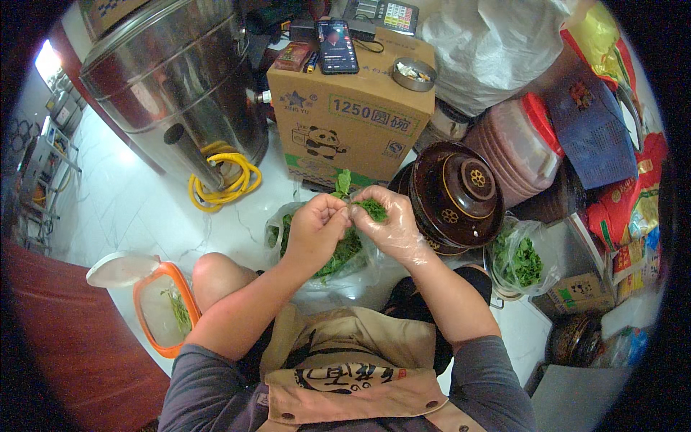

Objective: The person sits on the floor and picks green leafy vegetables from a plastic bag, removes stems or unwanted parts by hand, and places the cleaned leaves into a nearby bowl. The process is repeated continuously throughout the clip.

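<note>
Both hands meet at the middle of the view, fingertips almost touching. My left hand (319, 222) is bare, its thumb and forefinger pinched at the base of a leafy green sprig (343, 183) that points away from me. A clear plastic glove covers my right hand (393, 222), and a small bunch of leafy greens (372, 209) sits in its curled fingers. Below the hands, between my knees, a clear plastic bag (367, 272) holds more greens (343, 254). My hands hide part of that bag.
Left of my knee stands an orange-rimmed bin (141, 318) with stems (181, 313) inside. Ahead are a cardboard box (345, 113) bearing a phone (337, 46) and an ashtray (414, 74), and a steel drum (173, 70). A brown lidded pot (456, 197) and another bag of greens (523, 262) are rightward.
</note>
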`<state>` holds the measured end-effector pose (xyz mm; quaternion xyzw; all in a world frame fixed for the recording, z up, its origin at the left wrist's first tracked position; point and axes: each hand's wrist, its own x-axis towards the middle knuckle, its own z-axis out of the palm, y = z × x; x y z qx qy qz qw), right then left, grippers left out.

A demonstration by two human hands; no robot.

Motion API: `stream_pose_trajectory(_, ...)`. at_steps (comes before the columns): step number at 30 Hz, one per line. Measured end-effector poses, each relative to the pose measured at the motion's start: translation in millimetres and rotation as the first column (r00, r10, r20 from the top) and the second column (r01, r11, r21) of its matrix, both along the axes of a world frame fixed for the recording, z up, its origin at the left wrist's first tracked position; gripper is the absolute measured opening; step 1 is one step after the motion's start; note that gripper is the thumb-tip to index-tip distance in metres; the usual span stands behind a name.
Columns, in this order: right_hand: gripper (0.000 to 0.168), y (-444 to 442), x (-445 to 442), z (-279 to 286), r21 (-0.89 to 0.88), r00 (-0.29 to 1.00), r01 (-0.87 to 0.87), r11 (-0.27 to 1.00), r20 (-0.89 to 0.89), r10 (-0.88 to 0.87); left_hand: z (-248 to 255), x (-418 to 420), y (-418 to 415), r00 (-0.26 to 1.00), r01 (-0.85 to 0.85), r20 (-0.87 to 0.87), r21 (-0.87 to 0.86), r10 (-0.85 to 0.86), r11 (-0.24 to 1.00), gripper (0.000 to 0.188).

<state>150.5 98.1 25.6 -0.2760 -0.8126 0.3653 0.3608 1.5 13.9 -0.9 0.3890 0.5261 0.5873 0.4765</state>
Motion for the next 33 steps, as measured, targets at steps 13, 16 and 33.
stream_pose_trajectory(13,0.009,12,17,-5,-0.651,0.984,-0.142,0.746,-0.174,0.035,-1,-5,9,0.879,-0.025,0.470,-0.106,0.072,0.994,0.010)
stream_pose_trajectory(16,0.009,4,16,-2,-0.687,0.983,-0.176,0.705,-0.154,0.096,-4,-9,8,0.859,-0.018,0.508,-0.090,0.061,0.996,0.012)
stream_pose_trajectory(33,0.012,-8,9,-5,-0.741,0.905,-0.326,0.587,-0.424,-0.032,20,5,-2,0.742,-0.131,-0.563,0.411,0.364,0.902,0.007)
